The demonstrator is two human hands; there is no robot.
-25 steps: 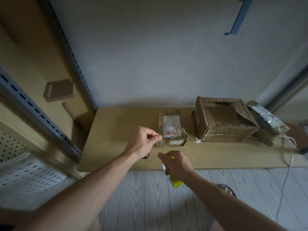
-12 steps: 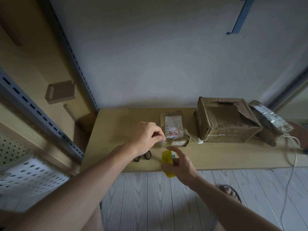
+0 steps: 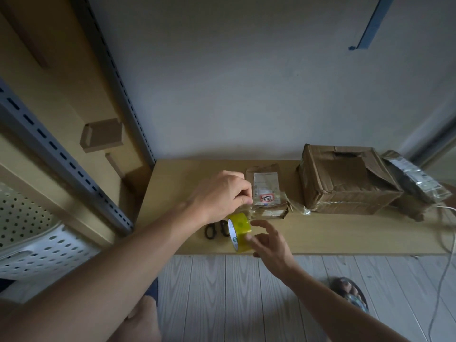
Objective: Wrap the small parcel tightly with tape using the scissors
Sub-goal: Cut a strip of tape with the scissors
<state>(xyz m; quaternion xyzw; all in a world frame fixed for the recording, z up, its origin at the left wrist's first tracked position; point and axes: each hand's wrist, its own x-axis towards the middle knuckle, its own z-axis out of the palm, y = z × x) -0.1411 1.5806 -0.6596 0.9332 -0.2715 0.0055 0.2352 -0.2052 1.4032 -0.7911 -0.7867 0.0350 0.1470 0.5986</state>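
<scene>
Pinching with thumb and forefinger, the person's left hand [image 3: 222, 196] has its fingers curled at the near left corner of the small brown parcel with a white label and red stamp [image 3: 267, 196], where it grips the translucent tape strip [image 3: 247, 213] that runs from that corner down to the roll; whether the pinch also catches the parcel's wrapper cannot be told. The parcel lies flat on the pale wooden tabletop [image 3: 172, 193], near its middle and towards the far edge. Just near of it, the right hand [image 3: 269, 240] holds the yellow roll of packing tape [image 3: 239, 230] on edge above the table's near edge, thumb pressed on the roll's rim and the forefinger stretched out towards the parcel. A pair of black-handled scissors [image 3: 214, 230] lies on the table just left of the roll, partly hidden behind the left wrist and ungripped. To the right of the parcel, a large crumpled cardboard box [image 3: 345, 178] sits with its top torn, and a grey plastic mailer bag [image 3: 414, 178] leans against its right side. A white cable [image 3: 446, 243] trails over the table's right end. A sandalled foot [image 3: 350, 292] rests on the pale plank floor [image 3: 222, 292] at near right.
</scene>
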